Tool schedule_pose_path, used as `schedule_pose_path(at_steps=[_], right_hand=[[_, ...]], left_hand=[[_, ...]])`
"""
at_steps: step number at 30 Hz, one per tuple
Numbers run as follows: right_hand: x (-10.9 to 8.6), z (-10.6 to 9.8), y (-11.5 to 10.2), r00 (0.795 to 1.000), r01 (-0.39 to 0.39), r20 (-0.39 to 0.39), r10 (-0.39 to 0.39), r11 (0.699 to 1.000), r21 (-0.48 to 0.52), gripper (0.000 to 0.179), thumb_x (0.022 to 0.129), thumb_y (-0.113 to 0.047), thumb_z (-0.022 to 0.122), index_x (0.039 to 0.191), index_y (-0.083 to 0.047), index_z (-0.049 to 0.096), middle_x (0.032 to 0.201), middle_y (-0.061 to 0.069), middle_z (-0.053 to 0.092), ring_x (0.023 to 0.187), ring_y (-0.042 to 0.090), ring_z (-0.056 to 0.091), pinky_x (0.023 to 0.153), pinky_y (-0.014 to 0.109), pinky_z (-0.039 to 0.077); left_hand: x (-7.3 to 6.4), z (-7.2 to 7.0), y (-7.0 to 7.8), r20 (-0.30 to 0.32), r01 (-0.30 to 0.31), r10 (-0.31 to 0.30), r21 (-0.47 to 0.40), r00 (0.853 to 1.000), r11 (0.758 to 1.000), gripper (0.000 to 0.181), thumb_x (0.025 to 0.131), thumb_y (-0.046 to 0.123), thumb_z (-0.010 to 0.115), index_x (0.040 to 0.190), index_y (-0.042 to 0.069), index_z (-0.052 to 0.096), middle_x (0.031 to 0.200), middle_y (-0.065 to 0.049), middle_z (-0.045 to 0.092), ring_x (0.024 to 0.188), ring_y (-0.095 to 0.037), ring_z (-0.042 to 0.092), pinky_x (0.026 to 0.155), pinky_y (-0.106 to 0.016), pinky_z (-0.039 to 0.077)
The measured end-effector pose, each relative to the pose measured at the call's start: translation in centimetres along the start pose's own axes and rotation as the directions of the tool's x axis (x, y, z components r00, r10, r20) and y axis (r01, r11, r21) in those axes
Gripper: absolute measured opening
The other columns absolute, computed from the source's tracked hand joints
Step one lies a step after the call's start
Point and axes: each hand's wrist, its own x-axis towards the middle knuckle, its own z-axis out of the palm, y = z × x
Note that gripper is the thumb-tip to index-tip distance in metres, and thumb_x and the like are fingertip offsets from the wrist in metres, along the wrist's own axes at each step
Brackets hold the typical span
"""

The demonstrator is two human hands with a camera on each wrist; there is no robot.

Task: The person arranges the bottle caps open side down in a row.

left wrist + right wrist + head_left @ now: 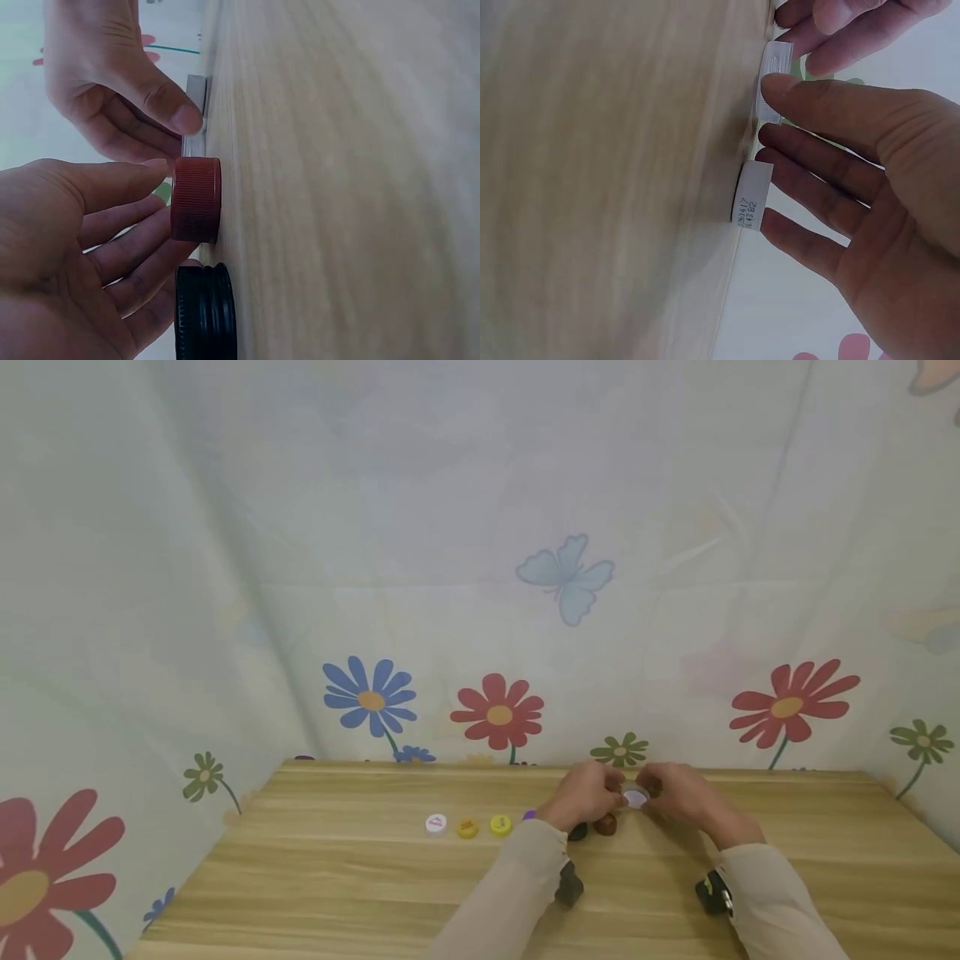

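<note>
In the right wrist view, the right hand (900, 157) pinches a clear ridged bottle cap (774, 82), thumb on its near side and fingers behind it. The head view shows this cap (636, 797) between both hands. My left hand (587, 793) is at its left, fingers loosely extended; whether they touch it I cannot tell. In the left wrist view, a red ridged cap (196, 199) and a black cap (204, 313) stand in front of the left hand (90, 240). A white piece with printed digits (752, 195) is by the right fingers.
Further left on the wooden table (337, 893) lie a white cap (436, 824), an orange-yellow cap (467, 828) and a yellow cap (500, 824). A purple cap (529, 815) is partly hidden by the left hand. A flower-printed cloth (420, 610) hangs behind the table.
</note>
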Motion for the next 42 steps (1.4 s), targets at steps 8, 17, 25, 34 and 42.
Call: schedule_pose_path(at_steps=[8, 17, 25, 34, 42], right_hand=[[0.0, -0.1, -0.3, 1.000, -0.006, 0.002, 0.006, 1.000, 0.030, 0.023, 0.082, 0.003, 0.083, 0.102, 0.005, 0.072, 0.095, 0.012, 0.073, 0.090, 0.030, 0.068, 0.084, 0.054, 0.057], [-0.1, -1.3, -0.9, 0.999, -0.046, -0.017, 0.047, 0.997, 0.059, 0.021, 0.088, -0.003, 0.081, 0.106, 0.004, 0.074, 0.102, 0.015, 0.075, 0.097, 0.035, 0.069, 0.088, 0.057, 0.057], [-0.5, -2.6, -1.9, 0.999, -0.036, 0.018, 0.034, 0.991, 0.128, 0.024, 0.091, -0.007, 0.081, 0.109, 0.007, 0.072, 0.102, 0.015, 0.075, 0.096, 0.033, 0.071, 0.081, 0.050, 0.059], [-0.8, -3.0, -2.3, 0.999, -0.043, 0.032, 0.039, 0.988, 0.151, 0.017, 0.099, -0.015, 0.076, 0.105, 0.001, 0.073, 0.099, 0.008, 0.075, 0.093, 0.028, 0.070, 0.083, 0.053, 0.057], [-0.9, -3.0, -2.1, 0.999, -0.037, 0.019, 0.035, 0.987, 0.154, 0.015, 0.102, -0.017, 0.073, 0.102, -0.003, 0.074, 0.099, 0.006, 0.076, 0.096, 0.030, 0.070, 0.085, 0.057, 0.056]], left_hand=[[0.1, 0.0, -0.1, -0.006, 0.010, -0.010, 0.012, 1.000, 1.000, 0.035, 0.096, 0.003, 0.078, 0.131, 0.003, 0.074, 0.103, -0.003, 0.077, 0.058, -0.009, 0.068, 0.063, -0.020, 0.056], [0.6, -0.5, -0.4, -0.074, -0.117, 0.127, 0.125, 0.989, 0.985, 0.032, 0.088, 0.003, 0.084, 0.119, 0.006, 0.080, 0.097, -0.001, 0.078, 0.077, -0.003, 0.068, 0.076, -0.016, 0.051], [0.4, -0.9, -0.4, -0.136, -0.121, 0.139, 0.127, 0.981, 0.984, 0.023, 0.088, 0.008, 0.086, 0.110, 0.013, 0.082, 0.096, 0.008, 0.077, 0.082, 0.000, 0.065, 0.073, -0.017, 0.051], [0.1, -0.8, -0.4, -0.185, -0.125, 0.152, 0.147, 0.971, 0.981, 0.013, 0.091, 0.013, 0.085, 0.103, 0.015, 0.083, 0.089, 0.010, 0.077, 0.080, 0.001, 0.068, 0.071, -0.018, 0.051], [0.1, -0.7, -0.5, -0.208, -0.123, 0.160, 0.182, 0.965, 0.976, 0.011, 0.094, 0.022, 0.084, 0.103, 0.017, 0.084, 0.090, 0.010, 0.078, 0.079, 0.002, 0.066, 0.072, -0.019, 0.050]])
